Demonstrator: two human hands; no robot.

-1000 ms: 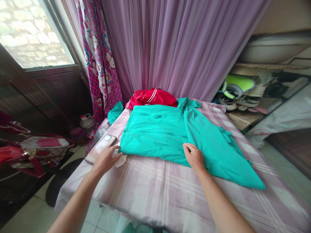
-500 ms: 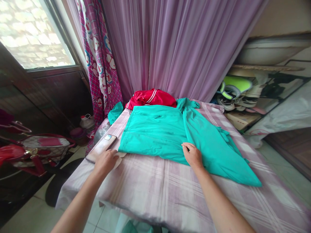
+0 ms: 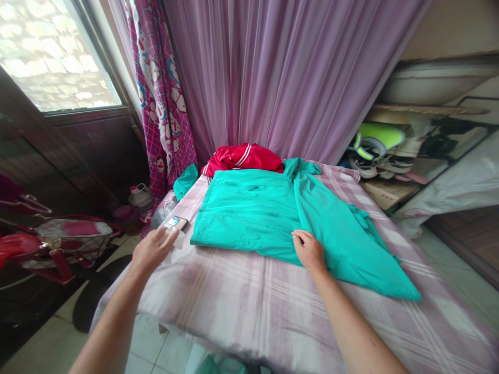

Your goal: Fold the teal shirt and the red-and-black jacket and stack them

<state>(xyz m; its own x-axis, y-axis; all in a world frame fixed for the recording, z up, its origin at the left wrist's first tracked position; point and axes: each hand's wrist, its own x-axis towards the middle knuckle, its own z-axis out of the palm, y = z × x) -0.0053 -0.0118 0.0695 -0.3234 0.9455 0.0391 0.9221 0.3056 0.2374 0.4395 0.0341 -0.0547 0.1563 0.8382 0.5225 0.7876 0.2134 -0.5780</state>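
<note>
A teal garment point(image 3: 249, 213) lies partly folded across the table, one long part slanting to the right front corner. My right hand point(image 3: 310, 250) rests at its front edge with fingers curled on the cloth. My left hand point(image 3: 152, 249) is left of the garment and apart from it. It covers part of a phone point(image 3: 179, 222), and between its thumb and fingers is a thin pale scrap point(image 3: 178, 240), like paper, mostly hidden. Behind the teal garment sits a bunched red garment point(image 3: 245, 157) with white stripes.
A checked cloth point(image 3: 234, 301) covers the table. Purple curtains point(image 3: 273, 78) hang behind it. On the right, a shelf holds shoes point(image 3: 397, 162) and a lime-green visor point(image 3: 382, 136). A handbag point(image 3: 74, 236) is at the left, and a teal cloth point(image 3: 186, 182) hangs by the table's left edge.
My left hand has moved left and slightly up from the garment's front corner, taking the pale scrap over to the phone. My right hand and the teal garment stay nearly still.
</note>
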